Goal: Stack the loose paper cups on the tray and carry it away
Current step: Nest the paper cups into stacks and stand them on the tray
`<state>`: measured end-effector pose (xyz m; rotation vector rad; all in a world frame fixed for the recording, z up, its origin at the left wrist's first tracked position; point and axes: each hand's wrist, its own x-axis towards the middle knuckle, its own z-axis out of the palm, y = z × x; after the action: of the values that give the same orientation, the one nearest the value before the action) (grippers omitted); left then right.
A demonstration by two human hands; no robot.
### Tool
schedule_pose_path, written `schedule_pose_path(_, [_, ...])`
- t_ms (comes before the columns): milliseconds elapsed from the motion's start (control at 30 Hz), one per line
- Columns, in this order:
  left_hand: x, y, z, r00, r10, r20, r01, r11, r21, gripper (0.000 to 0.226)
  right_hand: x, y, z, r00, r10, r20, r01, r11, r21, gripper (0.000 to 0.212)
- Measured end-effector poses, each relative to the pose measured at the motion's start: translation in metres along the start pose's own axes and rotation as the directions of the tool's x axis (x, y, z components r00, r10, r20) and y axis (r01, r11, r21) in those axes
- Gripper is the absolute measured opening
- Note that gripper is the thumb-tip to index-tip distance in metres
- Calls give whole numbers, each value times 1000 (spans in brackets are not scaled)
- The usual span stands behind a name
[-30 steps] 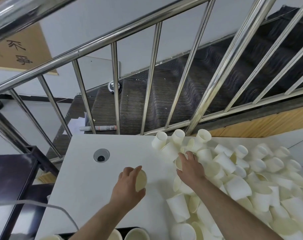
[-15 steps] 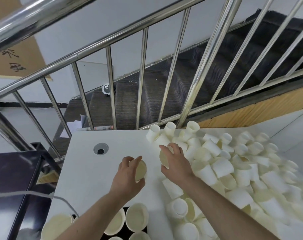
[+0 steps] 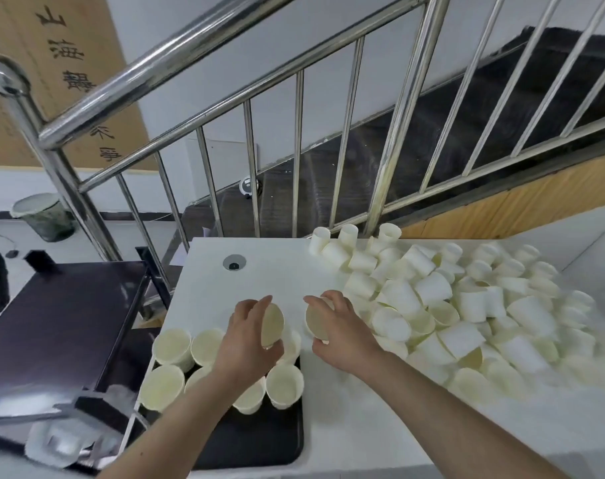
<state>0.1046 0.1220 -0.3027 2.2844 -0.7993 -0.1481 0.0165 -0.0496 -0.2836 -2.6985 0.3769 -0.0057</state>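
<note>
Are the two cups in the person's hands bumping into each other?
Apart. The head view shows bare white table between the cup in the left hand and the cup in the right hand.

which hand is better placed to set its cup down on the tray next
Left. The left hand holds its cup directly over the upright cups on the black tray; the right hand holds its own beside the tray.
</note>
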Motion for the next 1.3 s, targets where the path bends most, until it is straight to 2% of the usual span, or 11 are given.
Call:
schedule_pose_path(200, [-42,-11,-13,996,-80,26,77,994,80,77,-30,-17,21,997,-20,78,16,998,57,73])
schedule_pose_path(600, [-48,-43,-5,974,-75,214,23,972,235,76,-30,-34,59,983,32,180,-41,998,46,73])
schedule_pose_path(833, [-44,-56,13,956,-74,283,7,973,233,73,-24,-35,78,968,52,246,-52,999,-8,73])
schedule_pose_path(1300, [-44,-69,21,962,-51,267,-26,960,277,74,-23,-25,91,969,38,245,-19,997,-79,67])
